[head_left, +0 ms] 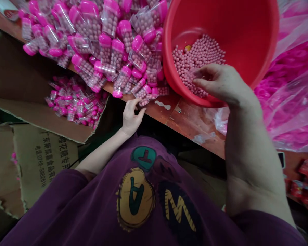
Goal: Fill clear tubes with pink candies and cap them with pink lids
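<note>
My left hand (132,117) is at the table's front edge, fingers and thumb closed around a small clear container (144,103) whose uncapped oval top shows pink balls inside. Another uncapped container (151,96) of balls stands just beyond it. Over the near left side of a red bucket (220,102), my right hand (215,80) reaches in with thumb and fingers curled towards each other. Something clear seems to be between those fingertips, but I cannot make it out. Pink balls (206,49) lie heaped in the bucket below this hand.
Many pink-capped containers (110,51) of balls are piled on the wooden table (187,118). A cardboard box (20,92) at lower left holds more. On the right lies a clear plastic bag (292,92) of bright pink pieces, with red packets (306,181) below.
</note>
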`<action>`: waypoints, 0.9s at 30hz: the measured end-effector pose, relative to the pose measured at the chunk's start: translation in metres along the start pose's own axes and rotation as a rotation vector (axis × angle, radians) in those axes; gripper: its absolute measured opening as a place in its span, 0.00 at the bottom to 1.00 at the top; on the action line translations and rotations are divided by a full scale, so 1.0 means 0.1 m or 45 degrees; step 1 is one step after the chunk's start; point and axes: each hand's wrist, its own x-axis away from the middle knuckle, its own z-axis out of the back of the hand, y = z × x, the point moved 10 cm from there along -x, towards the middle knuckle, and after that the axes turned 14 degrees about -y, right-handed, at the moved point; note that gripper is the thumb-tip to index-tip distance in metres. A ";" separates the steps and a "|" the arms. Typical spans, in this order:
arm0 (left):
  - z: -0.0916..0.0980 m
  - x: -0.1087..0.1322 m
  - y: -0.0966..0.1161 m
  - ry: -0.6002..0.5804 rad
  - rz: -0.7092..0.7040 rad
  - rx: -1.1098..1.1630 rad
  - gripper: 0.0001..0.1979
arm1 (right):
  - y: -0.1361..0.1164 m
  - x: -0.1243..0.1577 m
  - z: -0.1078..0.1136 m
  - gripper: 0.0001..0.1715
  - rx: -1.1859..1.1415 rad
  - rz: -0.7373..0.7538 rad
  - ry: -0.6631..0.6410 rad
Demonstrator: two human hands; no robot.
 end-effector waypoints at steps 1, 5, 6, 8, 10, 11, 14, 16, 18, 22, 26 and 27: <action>0.00 0.02 0.00 0.010 -0.005 -0.004 0.15 | 0.02 -0.01 -0.04 0.13 0.066 -0.035 -0.043; 0.01 0.13 -0.05 0.030 -0.029 0.064 0.20 | 0.07 0.00 -0.06 0.20 -0.022 -0.024 -0.014; 0.05 0.15 -0.05 0.055 -0.052 0.101 0.23 | 0.08 0.01 -0.05 0.21 -0.133 0.004 0.007; 0.21 0.17 -0.01 0.165 -0.099 0.147 0.24 | 0.11 0.04 -0.03 0.21 -0.350 0.062 0.033; 0.44 0.10 0.14 0.347 -0.165 0.141 0.16 | 0.11 0.08 0.00 0.20 -0.512 0.124 0.046; 0.54 0.03 0.28 0.426 -0.224 0.127 0.12 | 0.09 0.10 0.03 0.20 -0.567 0.152 0.056; 0.61 -0.41 0.88 0.383 -0.389 0.065 0.08 | -0.04 0.17 0.09 0.21 -0.686 0.229 0.085; 0.36 -0.79 1.32 0.082 -0.495 -0.004 0.11 | -0.16 0.22 0.12 0.23 -0.748 0.273 0.097; 0.01 -1.07 1.64 -0.231 -0.561 -0.095 0.16 | -0.26 0.26 0.15 0.24 -0.784 0.295 0.118; -0.41 -1.36 1.85 -0.534 -0.526 -0.079 0.16 | -0.38 0.39 0.27 0.29 -0.825 0.334 0.204; -0.41 -1.51 1.92 -0.592 -0.417 0.447 0.15 | -0.47 0.44 0.37 0.40 -0.804 0.384 0.250; -0.40 -1.55 1.94 -0.603 -0.383 0.566 0.15 | -0.48 0.42 0.39 0.41 -0.787 0.385 0.260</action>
